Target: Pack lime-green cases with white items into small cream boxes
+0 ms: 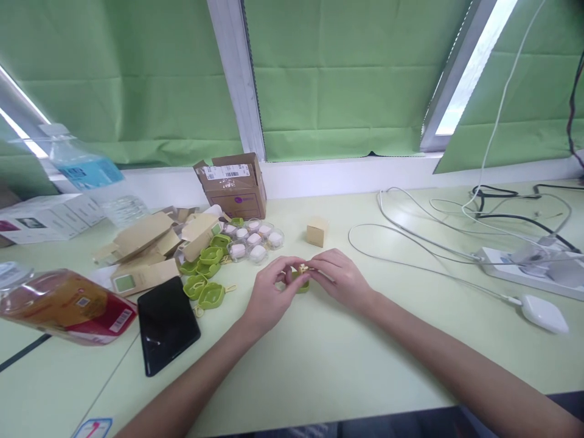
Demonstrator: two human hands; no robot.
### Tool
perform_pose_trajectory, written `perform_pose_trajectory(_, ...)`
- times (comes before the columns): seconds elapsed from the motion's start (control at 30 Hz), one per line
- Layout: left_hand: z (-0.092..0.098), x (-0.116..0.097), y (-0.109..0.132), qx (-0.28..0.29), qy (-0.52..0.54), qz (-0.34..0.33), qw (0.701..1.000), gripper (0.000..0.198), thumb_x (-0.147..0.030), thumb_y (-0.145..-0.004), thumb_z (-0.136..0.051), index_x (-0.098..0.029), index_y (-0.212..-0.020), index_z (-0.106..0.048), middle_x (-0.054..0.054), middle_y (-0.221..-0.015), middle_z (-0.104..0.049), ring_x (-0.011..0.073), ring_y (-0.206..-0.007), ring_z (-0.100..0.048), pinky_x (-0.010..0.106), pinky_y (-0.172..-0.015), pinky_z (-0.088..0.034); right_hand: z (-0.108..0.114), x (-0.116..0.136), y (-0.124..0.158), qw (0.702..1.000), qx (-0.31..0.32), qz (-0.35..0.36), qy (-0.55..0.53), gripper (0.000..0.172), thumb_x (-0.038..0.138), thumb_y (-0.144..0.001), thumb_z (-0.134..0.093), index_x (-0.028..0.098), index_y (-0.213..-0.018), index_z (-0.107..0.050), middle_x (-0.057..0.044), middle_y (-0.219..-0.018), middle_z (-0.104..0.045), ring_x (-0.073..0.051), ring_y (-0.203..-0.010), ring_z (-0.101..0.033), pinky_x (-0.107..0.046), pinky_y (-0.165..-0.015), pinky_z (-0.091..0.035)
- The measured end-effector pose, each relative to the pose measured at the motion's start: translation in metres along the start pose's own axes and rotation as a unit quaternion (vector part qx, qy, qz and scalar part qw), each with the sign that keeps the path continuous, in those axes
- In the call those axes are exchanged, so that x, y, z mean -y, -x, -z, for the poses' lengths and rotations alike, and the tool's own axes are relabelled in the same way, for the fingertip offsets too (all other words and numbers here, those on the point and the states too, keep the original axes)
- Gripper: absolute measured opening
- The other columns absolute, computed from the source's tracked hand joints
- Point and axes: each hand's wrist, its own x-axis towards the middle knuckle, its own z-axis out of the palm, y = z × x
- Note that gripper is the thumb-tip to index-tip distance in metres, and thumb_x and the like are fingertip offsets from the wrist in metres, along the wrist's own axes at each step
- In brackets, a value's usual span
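Observation:
Over the middle of the table my left hand and my right hand meet, fingertips pinched close together. Between them is a small pale yellow cord, bunched up. Just under the fingers a green case shows, mostly hidden by my left hand; whether it rests on the table or hangs from the cord I cannot tell. Left of my hands lie several similar green cases, some with pale yellow cord loops. Behind these sit several white round pieces in clear plastic packaging.
A small tan box stands beyond my hands. Opened cartons, a brown box, a black tablet, a drink bottle and a water bottle crowd the left. Cables, a power strip and a white charger lie right.

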Motion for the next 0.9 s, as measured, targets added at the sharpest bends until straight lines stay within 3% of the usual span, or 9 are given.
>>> perform_pose_trajectory(0.17, 0.000, 0.002, -0.001, -0.022, -0.048, -0.027, 0.998, 0.020, -0.033, -0.093, -0.066, -0.020, -0.106, -0.073, 0.003, -0.090, -0.071, 0.0118, -0.067, -0.053, 0.025, -0.065, -0.049, -0.001, -0.001, 0.000, 0.999, -0.020, -0.029, -0.005, 0.019, 0.029, -0.103, -0.054, 0.024, -0.105, -0.072, -0.009, -0.093, -0.076, -0.021, -0.084, -0.070, -0.039, -0.078, -0.057)
perform_pose_trajectory(0.33, 0.000, 0.004, -0.003, -0.022, 0.011, 0.015, 1.000, 0.024, -0.040, -0.092, -0.067, -0.019, -0.101, -0.076, 0.006, -0.095, -0.074, 0.0161, -0.077, -0.063, 0.028, -0.070, -0.052, -0.003, 0.003, 0.000, 0.999, -0.030, -0.033, -0.030, 0.017, 0.030, -0.102, -0.056, 0.024, -0.103, -0.072, -0.007, -0.092, -0.076, -0.020, -0.084, -0.071, -0.037, -0.077, -0.059)
perform_pose_trajectory(0.43, 0.001, 0.004, -0.003, -0.011, 0.014, 0.000, 1.000, 0.022, -0.036, -0.095, -0.063, -0.020, -0.101, -0.077, 0.007, -0.099, -0.074, 0.0186, -0.086, -0.066, 0.031, -0.076, -0.053, -0.004, 0.005, 0.000, 0.998, -0.025, -0.037, -0.043, 0.015, 0.032, -0.101, -0.059, 0.023, -0.099, -0.071, -0.006, -0.088, -0.075, -0.018, -0.081, -0.069, -0.035, -0.076, -0.057)
perform_pose_trajectory(0.57, 0.008, 0.006, -0.006, 0.019, -0.067, -0.072, 0.995, 0.021, -0.030, -0.097, -0.059, -0.022, -0.105, -0.076, 0.009, -0.101, -0.072, 0.0212, -0.094, -0.065, 0.034, -0.083, -0.053, -0.004, 0.006, 0.000, 0.997, 0.024, -0.076, -0.014, 0.019, 0.039, -0.097, -0.064, 0.022, -0.105, -0.070, -0.008, -0.096, -0.072, -0.022, -0.090, -0.067, -0.040, -0.081, -0.054)
perform_pose_trajectory(0.67, 0.014, 0.010, -0.008, 0.040, -0.109, -0.104, 0.988, 0.020, -0.026, -0.097, -0.058, -0.022, -0.106, -0.076, 0.009, -0.104, -0.071, 0.0221, -0.100, -0.064, 0.037, -0.089, -0.052, -0.003, 0.009, 0.000, 0.992, 0.063, -0.111, -0.017, 0.034, 0.046, -0.092, -0.070, 0.022, -0.117, -0.067, -0.010, -0.104, -0.069, -0.026, -0.097, -0.065, -0.042, -0.083, -0.053)
perform_pose_trajectory(0.9, 0.016, 0.012, -0.007, 0.088, -0.128, -0.089, 0.984, 0.015, -0.026, -0.097, -0.060, -0.022, -0.102, -0.073, 0.006, -0.099, -0.074, 0.0206, -0.095, -0.064, 0.035, -0.087, -0.051, -0.004, 0.012, -0.001, 0.980, 0.152, -0.126, -0.023, 0.052, 0.059, -0.081, -0.076, 0.023, -0.117, -0.069, -0.007, -0.099, -0.068, -0.025, -0.095, -0.063, -0.041, -0.085, -0.051)
